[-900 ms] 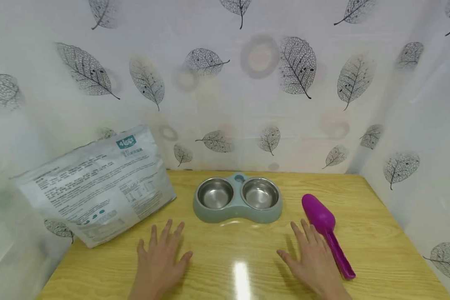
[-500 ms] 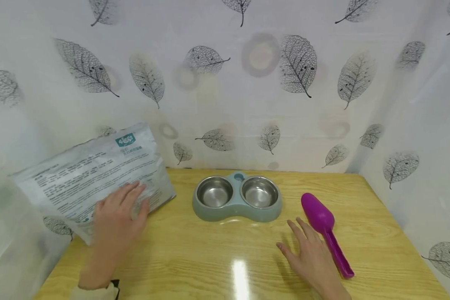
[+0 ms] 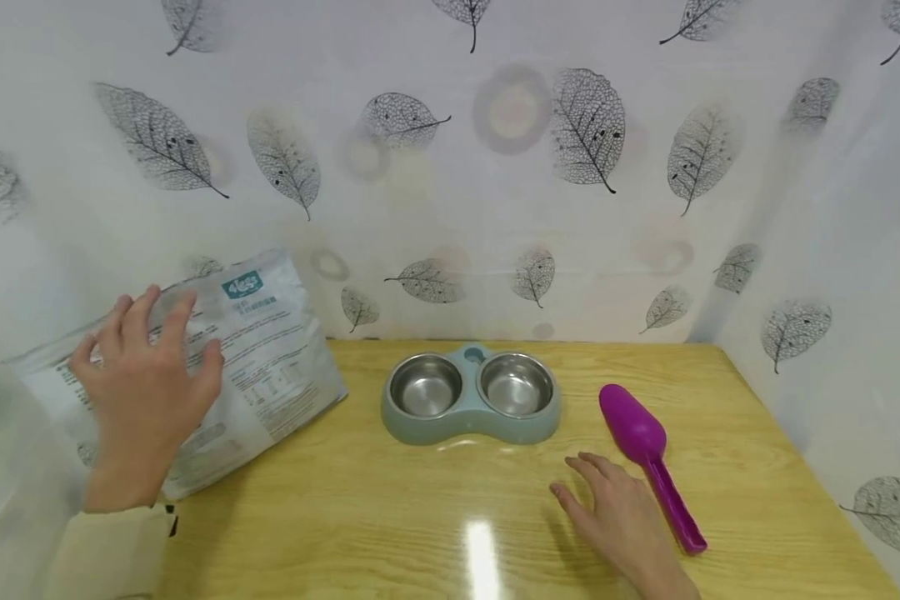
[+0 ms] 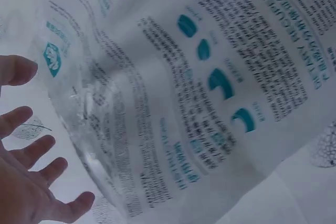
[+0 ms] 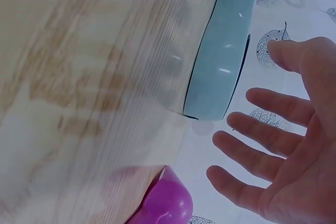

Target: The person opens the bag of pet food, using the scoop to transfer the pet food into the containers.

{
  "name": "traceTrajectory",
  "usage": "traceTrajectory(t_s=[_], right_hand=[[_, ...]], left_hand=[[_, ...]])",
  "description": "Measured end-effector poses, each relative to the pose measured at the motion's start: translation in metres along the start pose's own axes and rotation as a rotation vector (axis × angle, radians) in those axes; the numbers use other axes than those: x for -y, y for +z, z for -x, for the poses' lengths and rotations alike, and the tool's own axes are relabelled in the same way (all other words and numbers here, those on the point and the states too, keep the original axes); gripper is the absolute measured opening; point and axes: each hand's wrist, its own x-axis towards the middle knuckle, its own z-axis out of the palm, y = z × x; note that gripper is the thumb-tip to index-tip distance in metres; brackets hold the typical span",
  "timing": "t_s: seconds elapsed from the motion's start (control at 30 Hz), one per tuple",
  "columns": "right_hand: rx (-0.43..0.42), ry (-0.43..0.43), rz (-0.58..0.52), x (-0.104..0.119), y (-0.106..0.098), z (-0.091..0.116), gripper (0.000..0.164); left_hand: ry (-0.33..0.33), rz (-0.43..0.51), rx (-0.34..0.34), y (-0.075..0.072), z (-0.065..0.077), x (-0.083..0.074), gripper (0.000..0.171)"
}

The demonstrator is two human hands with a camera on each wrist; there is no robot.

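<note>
A white printed bag [image 3: 270,367] with a teal logo leans against the curtain on the left of the table. My left hand [image 3: 146,375] is spread in front of the bag near its upper edge, holding nothing. In the left wrist view its fingers stand apart from the printed bag [image 4: 157,87], beside the edge. My right hand [image 3: 622,521] hovers over the table with relaxed fingers, just left of a purple scoop [image 3: 637,425]. The right wrist view has the hand [image 5: 283,145] with nothing in it, and part of the purple scoop [image 5: 168,200] below.
A blue-grey double pet bowl [image 3: 471,425] with two steel dishes stands at the middle back of the wooden table [image 3: 375,525]. A white leaf-patterned curtain [image 3: 435,208] closes off the back and both sides.
My left hand has lifted from the table and moved left and forward to the front of the bag. The right hand stays nearly in place, its fingers slightly more bent.
</note>
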Motion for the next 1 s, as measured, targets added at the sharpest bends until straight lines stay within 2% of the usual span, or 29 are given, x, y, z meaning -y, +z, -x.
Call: traceTrajectory(t_s=[0.17, 0.27, 0.4, 0.57, 0.67, 0.83, 1.0], right_hand=[[0.007, 0.003, -0.012, 0.003, -0.001, -0.003, 0.036], [0.009, 0.014, -0.02, 0.004, -0.002, -0.003, 0.034], [0.026, 0.039, -0.026, 0.005, -0.003, -0.002, 0.031], [0.065, 0.075, -0.032, 0.006, -0.006, -0.001, 0.031], [0.085, 0.086, -0.045, 0.008, -0.007, -0.003, 0.032], [0.113, 0.103, -0.084, 0.014, -0.01, -0.007, 0.032], [0.057, 0.067, -0.101, 0.017, -0.01, -0.009, 0.027]], left_hand=[[-0.091, -0.034, 0.111, 0.001, 0.007, 0.015, 0.069], [-0.114, -0.043, 0.131, 0.001, 0.01, 0.023, 0.079], [-0.101, -0.058, 0.083, 0.002, 0.012, 0.028, 0.085], [-0.067, -0.071, 0.021, 0.004, 0.012, 0.026, 0.087], [-0.075, -0.052, -0.006, 0.004, 0.011, 0.023, 0.078], [-0.081, -0.011, -0.045, 0.002, 0.017, 0.015, 0.053], [-0.106, 0.014, -0.115, -0.001, 0.025, -0.001, 0.03]])
